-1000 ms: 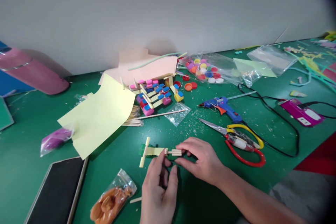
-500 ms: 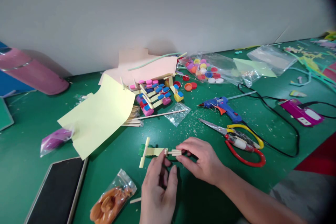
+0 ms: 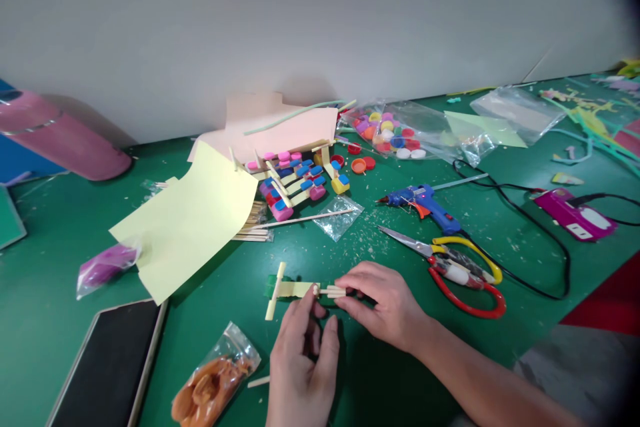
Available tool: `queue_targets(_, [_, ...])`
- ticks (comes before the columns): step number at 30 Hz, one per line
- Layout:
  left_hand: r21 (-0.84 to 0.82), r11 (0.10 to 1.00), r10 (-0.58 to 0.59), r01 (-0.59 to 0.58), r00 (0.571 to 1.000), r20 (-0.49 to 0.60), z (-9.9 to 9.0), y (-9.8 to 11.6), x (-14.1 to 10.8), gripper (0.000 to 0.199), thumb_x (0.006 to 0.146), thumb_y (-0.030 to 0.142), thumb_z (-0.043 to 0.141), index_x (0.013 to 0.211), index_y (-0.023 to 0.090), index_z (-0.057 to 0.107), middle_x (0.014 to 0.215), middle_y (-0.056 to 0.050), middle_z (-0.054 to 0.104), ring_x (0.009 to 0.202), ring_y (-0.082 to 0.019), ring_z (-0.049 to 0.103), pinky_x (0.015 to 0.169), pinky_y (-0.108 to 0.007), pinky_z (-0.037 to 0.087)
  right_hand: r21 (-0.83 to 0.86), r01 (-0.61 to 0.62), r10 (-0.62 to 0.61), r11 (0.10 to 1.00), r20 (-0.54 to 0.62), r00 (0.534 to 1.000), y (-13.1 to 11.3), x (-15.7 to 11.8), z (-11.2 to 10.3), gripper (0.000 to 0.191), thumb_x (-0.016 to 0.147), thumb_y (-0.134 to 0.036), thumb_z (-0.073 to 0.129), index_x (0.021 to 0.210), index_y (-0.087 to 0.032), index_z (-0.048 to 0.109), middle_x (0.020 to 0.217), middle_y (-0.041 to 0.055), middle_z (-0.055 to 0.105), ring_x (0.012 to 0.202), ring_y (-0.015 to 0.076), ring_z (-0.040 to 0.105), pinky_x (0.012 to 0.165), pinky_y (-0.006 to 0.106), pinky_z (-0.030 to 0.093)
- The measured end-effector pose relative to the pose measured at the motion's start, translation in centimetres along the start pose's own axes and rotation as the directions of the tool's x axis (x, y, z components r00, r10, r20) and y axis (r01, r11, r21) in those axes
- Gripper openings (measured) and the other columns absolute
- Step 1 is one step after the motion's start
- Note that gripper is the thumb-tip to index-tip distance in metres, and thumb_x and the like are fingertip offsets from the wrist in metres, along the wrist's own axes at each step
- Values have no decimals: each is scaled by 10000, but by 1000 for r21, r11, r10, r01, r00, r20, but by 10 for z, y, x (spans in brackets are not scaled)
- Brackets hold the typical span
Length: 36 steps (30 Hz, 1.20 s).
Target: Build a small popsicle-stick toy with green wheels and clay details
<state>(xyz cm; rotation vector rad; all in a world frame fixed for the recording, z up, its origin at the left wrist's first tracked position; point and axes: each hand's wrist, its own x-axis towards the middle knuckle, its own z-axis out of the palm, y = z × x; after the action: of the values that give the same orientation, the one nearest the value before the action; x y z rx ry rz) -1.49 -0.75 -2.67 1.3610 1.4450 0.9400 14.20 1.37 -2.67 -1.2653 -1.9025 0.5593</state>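
Observation:
A small craft model lies flat on the green table, made of a pale-yellow strip with a crosspiece over a green part at its left end. My left hand has curled fingers, the index fingertip pressed on the model's right end beside a small pale nub; its thumb is apart. From the right, my right hand pinches a few short wooden sticks between thumb and fingers, their ends against that model. The right hand's grip partly hides the sticks.
A blue glue gun and red-yellow scissors lie right. Similar colourful models, bottle caps and paper are behind. A phone, a bag of orange clay and a pink bottle are left.
Almost nothing differs. My left hand has shifted very slightly; the right hand, sticks and model are in the same place.

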Motion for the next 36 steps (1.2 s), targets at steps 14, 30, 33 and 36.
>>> queue_targets(14, [6,1000,3,-3,1000,7,0,0,1,345,752,275,574,1082,178,560,818,-41,614,698,-168,609,533,-241,487,4,-3,3,1000,10,1000,0,1,0,132,824,-249,574,916,-176,635,807,50,649,716,150,583,652,264,462])
queue_targets(30, [-23,999,-45,45,999,8,-1,0,0,346,749,286,578,1075,174,559,825,-40,603,714,-166,604,542,-231,484,11,-53,53,999,21,998,1,-2,-1,221,795,-287,585,993,-191,605,787,36,637,673,148,566,632,268,466])
queue_targets(33, [-41,997,-59,59,998,-5,0,-2,0,372,740,284,590,1092,172,551,835,-43,610,710,-163,605,548,-231,488,28,-68,68,997,14,998,1,-3,-2,262,784,-285,591,1032,-201,583,757,20,624,641,143,548,621,271,460])
queue_targets(36, [-59,996,-67,66,998,-8,1,-2,0,389,737,283,596,1106,172,542,840,-45,616,720,-164,608,557,-232,491,42,-47,47,998,3,999,0,-2,-3,210,797,-272,581,993,-201,598,776,29,630,674,147,562,629,265,460])
